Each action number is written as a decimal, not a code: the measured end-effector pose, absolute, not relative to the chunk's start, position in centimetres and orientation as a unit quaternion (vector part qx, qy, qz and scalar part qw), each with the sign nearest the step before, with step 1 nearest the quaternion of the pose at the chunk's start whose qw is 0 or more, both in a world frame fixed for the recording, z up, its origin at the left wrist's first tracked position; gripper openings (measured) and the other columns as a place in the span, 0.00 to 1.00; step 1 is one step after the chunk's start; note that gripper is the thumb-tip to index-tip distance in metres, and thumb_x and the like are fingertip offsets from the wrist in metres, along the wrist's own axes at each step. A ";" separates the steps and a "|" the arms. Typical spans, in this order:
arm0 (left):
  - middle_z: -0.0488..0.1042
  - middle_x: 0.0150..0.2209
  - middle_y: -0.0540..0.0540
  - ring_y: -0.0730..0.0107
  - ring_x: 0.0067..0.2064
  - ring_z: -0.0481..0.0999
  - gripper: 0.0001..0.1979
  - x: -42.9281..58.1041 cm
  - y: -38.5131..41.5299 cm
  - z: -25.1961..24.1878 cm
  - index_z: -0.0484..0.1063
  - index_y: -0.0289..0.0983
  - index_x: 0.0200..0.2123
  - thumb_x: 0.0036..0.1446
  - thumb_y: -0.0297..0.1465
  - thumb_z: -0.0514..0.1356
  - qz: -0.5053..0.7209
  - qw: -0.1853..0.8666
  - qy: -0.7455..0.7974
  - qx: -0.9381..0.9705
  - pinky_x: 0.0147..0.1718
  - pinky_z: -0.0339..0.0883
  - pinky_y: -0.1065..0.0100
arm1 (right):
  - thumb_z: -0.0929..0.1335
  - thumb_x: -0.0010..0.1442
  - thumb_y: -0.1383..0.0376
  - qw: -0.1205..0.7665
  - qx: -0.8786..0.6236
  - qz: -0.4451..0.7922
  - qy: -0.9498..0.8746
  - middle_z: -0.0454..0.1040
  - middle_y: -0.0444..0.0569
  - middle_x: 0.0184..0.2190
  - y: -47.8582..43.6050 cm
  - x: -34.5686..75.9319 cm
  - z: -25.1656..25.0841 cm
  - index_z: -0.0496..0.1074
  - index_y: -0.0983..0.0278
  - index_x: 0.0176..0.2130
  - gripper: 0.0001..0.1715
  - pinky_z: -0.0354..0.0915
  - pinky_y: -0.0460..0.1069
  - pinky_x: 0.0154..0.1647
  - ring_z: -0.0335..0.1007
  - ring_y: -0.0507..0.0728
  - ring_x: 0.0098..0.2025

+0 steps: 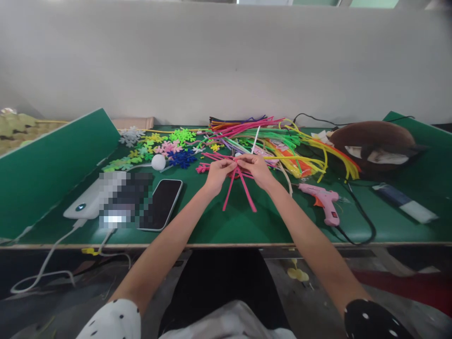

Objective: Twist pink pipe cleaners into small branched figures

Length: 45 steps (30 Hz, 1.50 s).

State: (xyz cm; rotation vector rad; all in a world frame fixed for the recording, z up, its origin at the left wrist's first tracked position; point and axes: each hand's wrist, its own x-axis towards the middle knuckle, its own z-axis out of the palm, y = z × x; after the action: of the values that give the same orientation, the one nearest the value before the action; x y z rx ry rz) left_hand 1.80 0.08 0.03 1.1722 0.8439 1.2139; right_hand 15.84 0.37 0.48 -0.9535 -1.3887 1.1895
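Note:
My left hand (218, 173) and my right hand (256, 169) meet above the green table (229, 226), both pinching a bundle of pink pipe cleaners (240, 188). Two ends of the bundle hang down toward me and splay apart; other ends fan out to the left behind my left hand. A big loose pile of coloured pipe cleaners (282, 139) lies just behind my hands, with yellow, green, pink and orange strands.
Felt snowflake shapes (158, 146) and a white ball (158, 162) lie at the back left. A phone (162, 203) and a white power bank (88, 202) with cables sit at the left. A pink glue gun (325, 200) with black cord, a brown plush (374, 141) and a tube (406, 202) are right.

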 end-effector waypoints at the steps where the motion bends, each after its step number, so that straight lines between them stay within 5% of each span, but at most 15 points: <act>1: 0.69 0.19 0.51 0.78 0.22 0.67 0.11 1.8 0.0 0.1 0.74 0.32 0.23 0.40 0.35 0.67 0.513 0.605 0.358 0.492 0.25 0.63 0.72 | 0.72 0.45 0.59 0.511 -0.391 0.511 -0.570 0.73 0.45 0.25 0.4 15.9 0.5 0.75 0.64 0.32 0.14 0.65 0.49 0.34 0.67 0.51 0.27; 16: 0.69 0.18 0.52 0.81 0.21 0.64 0.07 2.0 0.0 -0.6 0.72 0.32 0.20 0.38 0.27 0.68 0.524 0.652 0.381 0.392 0.25 0.62 0.73 | 0.74 0.42 0.56 0.526 -0.390 0.499 -0.568 0.71 0.43 0.23 1.0 15.4 -0.9 0.72 0.65 0.29 0.17 0.63 0.47 0.31 0.66 0.50 0.26; 35: 0.66 0.15 0.52 0.83 0.18 0.64 0.10 2.3 -0.3 -0.1 0.65 0.32 0.17 0.47 0.18 0.58 0.486 0.713 0.352 0.362 0.22 0.61 0.76 | 0.74 0.38 0.49 0.502 -0.363 0.583 -0.526 0.68 0.42 0.21 0.3 14.9 -0.2 0.66 0.64 0.27 0.25 0.64 0.48 0.26 0.65 0.50 0.22; 45: 0.66 0.18 0.53 0.82 0.21 0.66 0.07 2.0 0.1 -1.0 0.67 0.32 0.20 0.43 0.24 0.63 0.494 0.688 0.364 0.388 0.27 0.63 0.74 | 0.74 0.40 0.51 0.513 -0.378 0.565 -0.523 0.69 0.43 0.22 0.7 14.7 -1.0 0.68 0.64 0.27 0.23 0.65 0.49 0.28 0.65 0.51 0.24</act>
State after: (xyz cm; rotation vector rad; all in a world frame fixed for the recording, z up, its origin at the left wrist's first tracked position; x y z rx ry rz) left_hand 2.03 0.15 -1.00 0.8688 0.8141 1.1055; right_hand 14.72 0.66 -0.98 -0.9092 -1.2585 1.3594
